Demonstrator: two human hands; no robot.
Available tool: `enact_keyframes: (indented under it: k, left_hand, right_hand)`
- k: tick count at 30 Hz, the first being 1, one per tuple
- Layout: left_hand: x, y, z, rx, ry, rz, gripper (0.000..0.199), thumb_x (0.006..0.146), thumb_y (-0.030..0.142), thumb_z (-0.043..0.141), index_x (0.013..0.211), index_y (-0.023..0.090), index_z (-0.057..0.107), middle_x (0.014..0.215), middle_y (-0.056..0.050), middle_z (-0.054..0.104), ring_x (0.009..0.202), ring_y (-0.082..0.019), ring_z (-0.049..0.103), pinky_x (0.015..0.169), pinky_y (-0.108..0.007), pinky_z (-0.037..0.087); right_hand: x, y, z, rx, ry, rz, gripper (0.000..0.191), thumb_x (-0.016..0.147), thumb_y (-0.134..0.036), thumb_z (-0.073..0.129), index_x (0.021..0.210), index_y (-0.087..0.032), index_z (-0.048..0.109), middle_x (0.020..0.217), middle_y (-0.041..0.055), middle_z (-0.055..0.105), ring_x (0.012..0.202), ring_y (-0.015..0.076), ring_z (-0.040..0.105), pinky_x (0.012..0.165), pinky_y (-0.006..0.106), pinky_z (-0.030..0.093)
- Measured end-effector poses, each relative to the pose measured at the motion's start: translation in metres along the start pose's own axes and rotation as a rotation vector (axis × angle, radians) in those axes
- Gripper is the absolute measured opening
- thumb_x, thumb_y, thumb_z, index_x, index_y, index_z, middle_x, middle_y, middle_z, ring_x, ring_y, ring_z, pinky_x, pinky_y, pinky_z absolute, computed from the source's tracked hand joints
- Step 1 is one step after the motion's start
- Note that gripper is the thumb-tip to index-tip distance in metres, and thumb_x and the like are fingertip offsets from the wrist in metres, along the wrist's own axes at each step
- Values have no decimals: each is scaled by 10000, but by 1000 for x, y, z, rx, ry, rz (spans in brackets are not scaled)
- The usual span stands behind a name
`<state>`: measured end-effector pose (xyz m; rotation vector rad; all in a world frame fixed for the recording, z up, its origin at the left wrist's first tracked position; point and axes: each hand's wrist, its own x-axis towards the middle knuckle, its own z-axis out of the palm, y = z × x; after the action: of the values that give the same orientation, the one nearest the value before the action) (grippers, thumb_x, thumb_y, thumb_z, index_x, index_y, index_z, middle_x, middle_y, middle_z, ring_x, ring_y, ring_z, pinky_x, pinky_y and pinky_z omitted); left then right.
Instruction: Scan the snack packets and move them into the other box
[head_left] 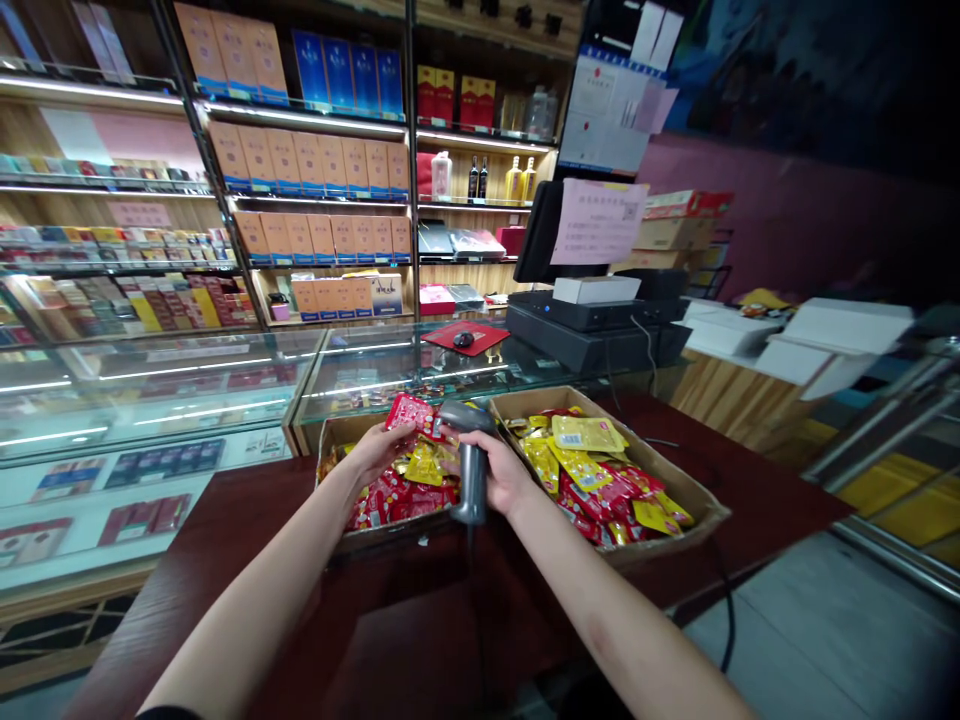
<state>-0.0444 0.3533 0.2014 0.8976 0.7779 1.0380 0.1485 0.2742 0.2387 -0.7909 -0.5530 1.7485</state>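
Note:
My left hand [381, 450] holds a red snack packet [412, 414] by its left edge, above the left cardboard box. In my right hand [501, 474] is a dark grey barcode scanner [472, 485], gripped round its handle, with its head close to the packet's right side. Red and yellow packets [397, 492] fill the left box [375, 538]. The right box [694, 480] holds more of them, with yellow packets [589, 434] lying on top. Both boxes rest on a dark red wooden table [247, 510].
Behind the boxes is a glass display counter [360, 362] with a mouse [463, 340] on a red mat. A monitor [540, 235] and a black cash drawer [592, 335] stand at the back right. A cable [730, 620] hangs at the table's right edge.

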Motion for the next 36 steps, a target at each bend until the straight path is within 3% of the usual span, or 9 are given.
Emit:
enact_keyframes:
  k: [3,8,11,15,20,24,27,30,36]
  left_hand:
    - [-1,1,-1,49,-75,6,235,685,207,764,867,89,676,885,-114,702,794,-161,662,801,-290,530]
    - [-5,3,1,136,-141,-71,335,682,264,768,972,131,666,935,-114,705,775,-188,683,703,-299,556]
    - [-5,3,2,148,-108,-65,340,674,282,774,966,139,672,960,-109,704,792,-188,685,700,-286,556]
    - [-4,2,2,131,-62,-74,323,677,257,773,962,136,681,926,-104,712,772,-169,683,697,-257,552]
    - [-1,3,0,76,40,-60,316,668,203,776,959,135,673,883,-93,715,698,-147,673,615,-232,542]
    - [-1,6,1,51,117,28,323,655,212,780,957,149,685,853,-64,718,689,-126,662,635,-214,524]
    - [0,6,1,49,130,91,379,627,231,798,981,148,692,849,-53,718,655,-105,648,620,-196,508]
    - [3,5,-1,24,152,108,419,615,242,804,1006,142,688,851,-57,719,640,-102,646,604,-191,502]
    - [5,5,-3,0,147,121,420,618,230,800,1012,144,686,879,-66,720,693,-122,663,656,-210,518]
  right_hand:
    - [11,-9,-4,-70,20,-15,234,720,-128,575,942,-169,637,768,26,695,672,128,638,602,217,533]
    - [24,-23,-7,-180,-83,66,182,705,-110,583,874,-156,632,667,12,661,636,129,628,674,255,545]
    - [25,-22,-8,-171,-148,100,197,716,-106,564,895,-151,633,669,16,663,666,133,637,701,261,549]
    - [22,-17,-9,-157,-121,97,221,721,-125,562,926,-162,634,665,16,671,653,136,634,680,266,553]
    - [2,-9,5,-315,-20,-73,191,677,-122,635,863,-163,651,842,34,695,721,120,642,648,211,538]
    - [-28,8,24,-402,-4,-209,171,699,-224,668,851,-159,623,903,53,671,705,147,665,551,237,547]
    - [-49,32,29,-551,-1,-201,245,715,-370,658,811,-160,576,685,25,641,467,140,612,379,238,479]
    - [-66,60,25,-669,71,-196,290,728,-451,624,726,-172,545,437,-34,527,320,110,489,311,212,391]
    - [-84,90,22,-697,83,-155,301,714,-474,622,632,-206,510,361,-56,457,280,96,396,316,222,352]
